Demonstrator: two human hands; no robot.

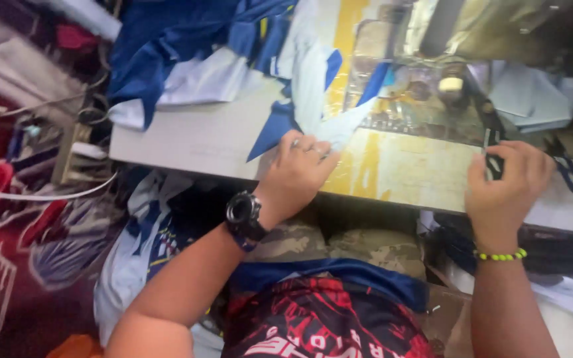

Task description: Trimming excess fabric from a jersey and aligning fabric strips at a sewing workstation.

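A person seated at a sewing worktop [187,142] presses the left hand [296,172] onto the near edge of a pale blue and dark blue piece of cloth [313,99], the fingers [313,149] flattened and spread, pinning the fabric's pointed corner rather than gripping it. The cloth runs away from those fingers toward the far side of the worktop, where more blue and white fabric [180,66] is heaped. The left wrist carries a black watch [243,213]. Well apart to the right, the right hand [509,182] is curled, with the thumb and fingers [499,156] closed around a small dark tool [493,142] that stands up just beyond them, close to the sewing machine's metal plate [406,99]. A bracelet of yellow-green beads [501,255] circles the right wrist. More garments hang below the worktop's edge.
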